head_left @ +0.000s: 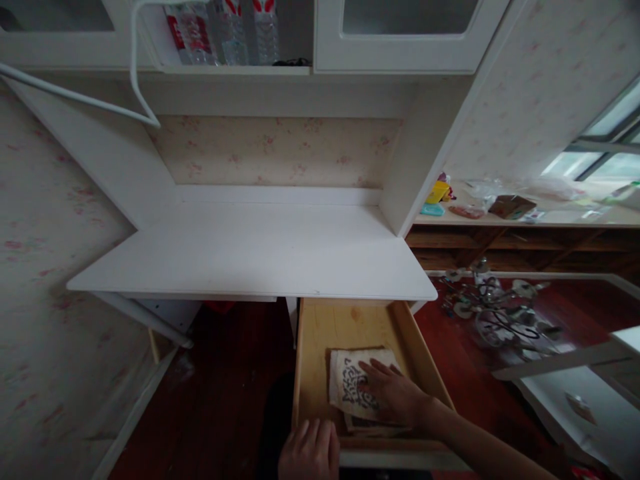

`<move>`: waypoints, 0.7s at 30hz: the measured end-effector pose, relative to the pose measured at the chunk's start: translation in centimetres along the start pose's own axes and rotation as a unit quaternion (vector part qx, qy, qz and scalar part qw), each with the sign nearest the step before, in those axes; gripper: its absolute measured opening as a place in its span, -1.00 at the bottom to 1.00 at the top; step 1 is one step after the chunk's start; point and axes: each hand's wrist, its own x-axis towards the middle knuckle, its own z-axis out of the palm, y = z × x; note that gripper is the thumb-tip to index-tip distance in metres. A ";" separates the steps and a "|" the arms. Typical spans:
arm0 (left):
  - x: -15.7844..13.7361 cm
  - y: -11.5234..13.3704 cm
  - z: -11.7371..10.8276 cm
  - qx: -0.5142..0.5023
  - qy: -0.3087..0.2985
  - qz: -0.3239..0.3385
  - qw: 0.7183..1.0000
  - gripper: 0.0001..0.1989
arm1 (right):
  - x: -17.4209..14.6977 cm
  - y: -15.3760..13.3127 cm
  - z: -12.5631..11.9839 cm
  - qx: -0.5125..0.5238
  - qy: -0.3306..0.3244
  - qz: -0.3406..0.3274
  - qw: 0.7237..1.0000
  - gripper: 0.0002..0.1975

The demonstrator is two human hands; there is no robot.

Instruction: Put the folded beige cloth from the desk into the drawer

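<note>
Neither grip is clenched: the right hand (393, 393) lies flat, fingers spread, on the folded patterned cloth (356, 387) inside the open wooden drawer (320, 333), while the left hand (310, 453) rests on the drawer's front edge, below the white tabletop (250, 253).

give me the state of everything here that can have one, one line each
drawer: pulled open under the desk
folded cloth: lying flat in the drawer, folded
right hand: open, palm down on the folded cloth
left hand: resting on the drawer's front edge
cabinet door: shut
water bottles: standing upright on the upper shelf
desk top: bare
</note>
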 end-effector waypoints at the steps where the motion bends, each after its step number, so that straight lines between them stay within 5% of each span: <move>1: 0.0 0.0 0.0 0.001 0.005 0.001 1.000 -0.77 | 0.3 -0.3 0.3 -0.012 0.007 -0.002 1.000 -0.26; 13: -0.2 -0.5 0.9 -0.001 0.058 0.029 0.998 -0.82 | 7.3 -6.9 3.0 -0.070 0.095 -0.050 0.992 -0.33; 21: -0.6 -1.1 2.0 0.042 0.114 0.051 0.991 -0.82 | 13.1 -6.2 0.2 -0.078 0.110 0.063 0.989 -0.28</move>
